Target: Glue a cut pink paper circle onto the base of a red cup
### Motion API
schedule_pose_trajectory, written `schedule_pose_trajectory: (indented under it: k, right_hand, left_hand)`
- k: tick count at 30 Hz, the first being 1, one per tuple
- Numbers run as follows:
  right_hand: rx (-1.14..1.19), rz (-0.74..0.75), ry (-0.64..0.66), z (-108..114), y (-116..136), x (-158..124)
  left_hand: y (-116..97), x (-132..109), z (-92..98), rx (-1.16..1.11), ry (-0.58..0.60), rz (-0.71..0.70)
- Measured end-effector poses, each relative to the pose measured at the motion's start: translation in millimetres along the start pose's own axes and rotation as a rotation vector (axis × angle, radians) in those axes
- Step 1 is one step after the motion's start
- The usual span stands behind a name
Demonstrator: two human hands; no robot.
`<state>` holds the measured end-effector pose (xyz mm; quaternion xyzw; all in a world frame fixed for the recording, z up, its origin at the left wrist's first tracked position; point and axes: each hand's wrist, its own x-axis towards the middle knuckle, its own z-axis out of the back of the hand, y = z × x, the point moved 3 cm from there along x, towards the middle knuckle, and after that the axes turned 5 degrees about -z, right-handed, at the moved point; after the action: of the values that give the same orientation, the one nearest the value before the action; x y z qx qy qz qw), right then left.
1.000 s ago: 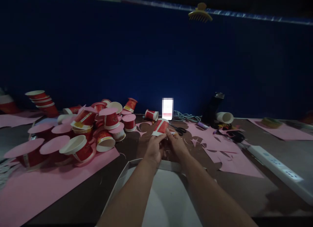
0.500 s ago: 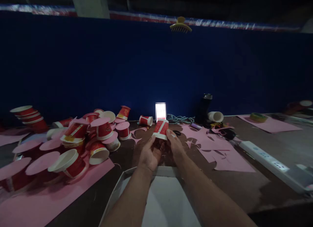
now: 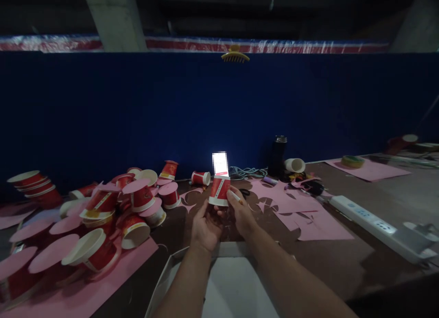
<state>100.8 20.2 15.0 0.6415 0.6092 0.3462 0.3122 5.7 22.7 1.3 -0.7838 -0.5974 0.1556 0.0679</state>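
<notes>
I hold a small red paper cup (image 3: 219,190) upside down, rim toward me, over the dark table (image 3: 346,258). My left hand (image 3: 206,224) cups it from below with the fingers curled up to its rim. My right hand (image 3: 240,211) grips the cup's right side and also pinches a thin white stick (image 3: 236,197) with an orange tip. A white open box (image 3: 226,286) lies just below my wrists.
A heap of red cups capped with pink paper discs (image 3: 103,213) lies at the left on a pink sheet (image 3: 65,295). Cut pink paper (image 3: 302,213), scissors (image 3: 244,192), a black bottle (image 3: 278,156), a white power strip (image 3: 377,224) and a tape roll (image 3: 353,161) lie at the right. A lit phone (image 3: 220,163) leans on the blue wall.
The view has tilted up, showing more wall. The cup has turned more upright in my hands, and my left hand has opened under it.
</notes>
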Motion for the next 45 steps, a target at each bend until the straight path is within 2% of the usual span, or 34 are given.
schedule_pose_trajectory:
  k: [4, 9, 11, 13, 18, 21, 25, 32, 34, 37, 41, 45]
  right_hand:
    - [-0.036, -0.015, -0.039, 5.2, -5.3, 5.3]
    - [-0.124, 0.096, -0.421, 27.8, -5.9, 17.7]
    - [-0.161, 0.145, -0.467, 31.5, -4.4, 18.9]
    - [-0.176, 0.146, -0.420, 30.4, -4.9, 18.5]
    - [-0.146, 0.015, -0.266, 22.1, -13.2, 16.7]
    - [-0.095, 0.010, -0.221, 19.5, -13.8, 17.8]
    - [-0.064, 0.031, -0.221, 18.1, -11.8, 18.9]
    - [-0.165, 0.057, -0.303, 22.8, -13.8, 21.8]
    - [-0.219, 0.149, -0.341, 24.6, -9.9, 20.8]
    - [-0.296, 0.388, -0.352, 21.9, 3.2, 12.1]
    - [-0.590, 0.551, -0.272, 11.2, 17.9, -5.7]
    - [-0.888, 0.671, -0.174, 2.2, 22.0, -17.5]
  left_hand:
    - [-1.4, 0.5, -0.4, -0.013, 0.047, 0.014]
    - [-8.6, 5.7, 7.0, 0.018, -0.036, -0.155]
    - [-9.4, 6.8, 8.6, 0.036, -0.071, -0.185]
    - [-8.0, 6.6, 7.7, 0.052, -0.078, -0.182]
    - [0.5, 1.9, 1.1, 0.097, -0.067, -0.107]
    - [4.0, -0.3, -1.1, 0.128, -0.069, -0.081]
    - [5.5, 0.2, 0.0, 0.149, -0.084, -0.105]
    - [8.0, 3.3, 2.8, 0.201, -0.014, -0.163]
    - [6.9, 4.7, 5.3, 0.185, -0.057, -0.162]
    - [3.6, 7.4, 9.4, 0.146, -0.145, -0.168]
    - [1.6, 9.4, 10.0, 0.114, -0.160, -0.168]
    - [1.4, 8.4, 8.0, 0.135, -0.158, -0.221]
